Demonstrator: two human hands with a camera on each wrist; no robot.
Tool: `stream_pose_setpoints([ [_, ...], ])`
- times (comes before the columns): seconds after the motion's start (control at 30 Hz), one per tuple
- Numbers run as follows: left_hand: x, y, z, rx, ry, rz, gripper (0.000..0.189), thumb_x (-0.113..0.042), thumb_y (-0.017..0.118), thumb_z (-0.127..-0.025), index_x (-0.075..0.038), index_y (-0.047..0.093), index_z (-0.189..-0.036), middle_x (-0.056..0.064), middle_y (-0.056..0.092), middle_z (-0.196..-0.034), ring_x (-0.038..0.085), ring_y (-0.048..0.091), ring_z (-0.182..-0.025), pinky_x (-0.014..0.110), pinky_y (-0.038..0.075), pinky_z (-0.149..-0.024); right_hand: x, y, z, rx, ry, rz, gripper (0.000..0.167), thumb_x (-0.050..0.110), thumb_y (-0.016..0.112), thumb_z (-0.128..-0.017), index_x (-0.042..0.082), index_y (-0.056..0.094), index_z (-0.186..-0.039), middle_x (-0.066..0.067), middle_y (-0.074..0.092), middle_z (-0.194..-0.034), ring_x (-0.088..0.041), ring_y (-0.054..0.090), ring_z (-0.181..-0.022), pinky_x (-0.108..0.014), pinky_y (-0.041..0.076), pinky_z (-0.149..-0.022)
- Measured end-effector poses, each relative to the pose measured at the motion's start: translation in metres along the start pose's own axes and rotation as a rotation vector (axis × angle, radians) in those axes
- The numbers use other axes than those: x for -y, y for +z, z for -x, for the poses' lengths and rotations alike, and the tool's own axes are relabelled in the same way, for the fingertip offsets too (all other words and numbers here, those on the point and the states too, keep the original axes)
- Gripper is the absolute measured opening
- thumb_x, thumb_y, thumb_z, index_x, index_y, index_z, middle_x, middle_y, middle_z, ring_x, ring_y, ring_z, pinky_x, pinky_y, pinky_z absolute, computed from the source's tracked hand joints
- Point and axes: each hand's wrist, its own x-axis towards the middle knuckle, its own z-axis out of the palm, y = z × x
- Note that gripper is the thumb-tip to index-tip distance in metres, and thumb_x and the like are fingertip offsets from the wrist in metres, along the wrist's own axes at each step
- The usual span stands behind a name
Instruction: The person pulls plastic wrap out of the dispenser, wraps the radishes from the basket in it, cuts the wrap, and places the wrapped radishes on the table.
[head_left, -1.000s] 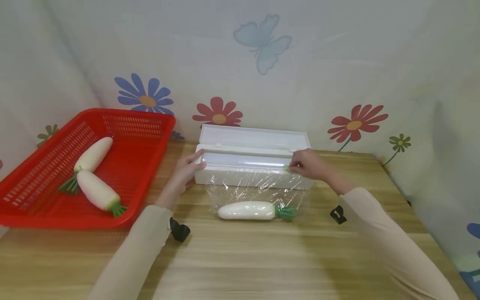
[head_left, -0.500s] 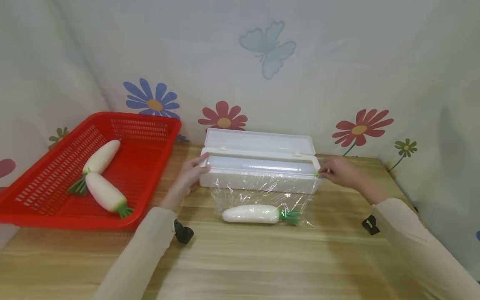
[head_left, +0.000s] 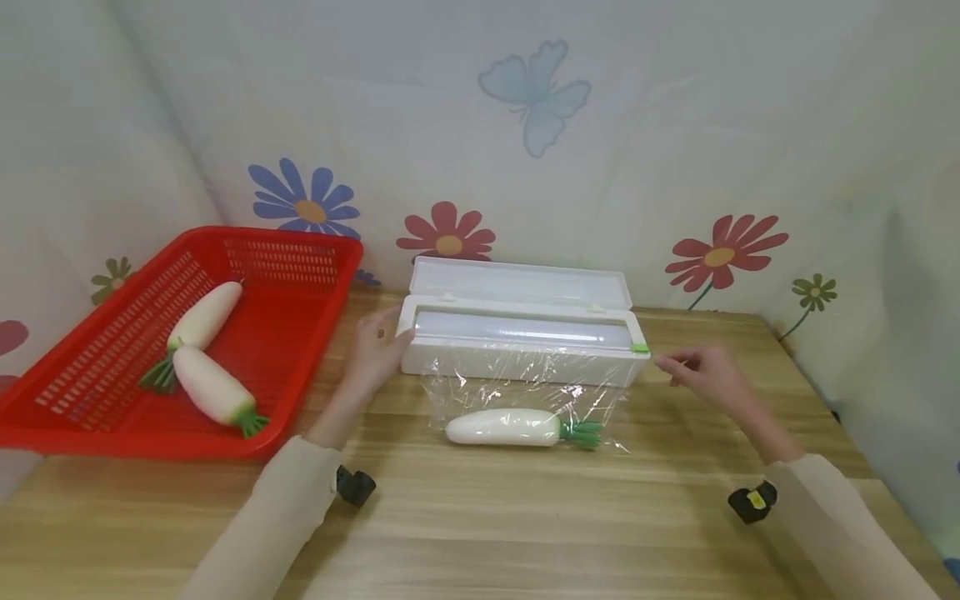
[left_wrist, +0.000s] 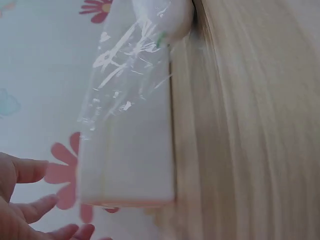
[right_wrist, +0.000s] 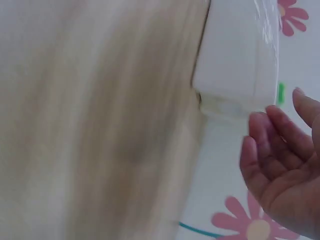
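Observation:
A white cling film box [head_left: 517, 360] stands with its lid raised and a film roll [head_left: 525, 330] inside. Clear film [head_left: 517, 387] hangs over its front and lies across a white radish [head_left: 502, 427] with green stalks. The small green slide cutter [head_left: 639, 347] sits at the right end of the box's front edge. Beside the left end is my left hand [head_left: 372, 354], fingers spread and holding nothing; the left wrist view shows a gap to the box. My right hand [head_left: 705, 375] hovers just right of the box, its fingers loosely bent around nothing.
On the left a red plastic basket [head_left: 318, 358] holds two more radishes, one pale radish [head_left: 213, 387] lying over the stalks of another radish [head_left: 206, 315]. Behind the box rises a wall covering [head_left: 600, 167] printed with flowers. All stands on a wooden table [head_left: 525, 525].
The green cutter has slid right along the box's edge with my right hand, which then let go and drew back. My left hand has come off the box's left end.

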Motion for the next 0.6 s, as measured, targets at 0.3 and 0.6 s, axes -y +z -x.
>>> stream_pose_setpoints([
  [0.3, 0.005, 0.002, 0.011, 0.186, 0.063, -0.149, 0.038, -0.026, 0.057, -0.090, 0.006, 0.061, -0.110, 0.022, 0.062, -0.108, 0.031, 0.056, -0.100, 0.041, 0.045, -0.085, -0.022, 0.033, -0.007, 0.169, 0.294, -0.716, 0.036, 0.038, 0.055, -0.089, 0.006, 0.066, -0.101, -0.002, 0.069, -0.092, -0.009, 0.065, -0.084, -0.028, 0.051, -0.076],
  [0.6, 0.009, 0.015, 0.005, 0.149, -0.008, -0.120, 0.032, -0.028, 0.067, -0.082, -0.001, 0.068, -0.099, 0.014, 0.068, -0.095, 0.023, 0.059, -0.089, 0.031, 0.045, -0.076, -0.029, 0.054, -0.021, 0.129, 0.384, -0.994, 0.011, 0.027, 0.063, -0.086, 0.019, 0.070, -0.084, 0.002, 0.069, -0.082, -0.008, 0.064, -0.076, -0.023, 0.052, -0.070],
])
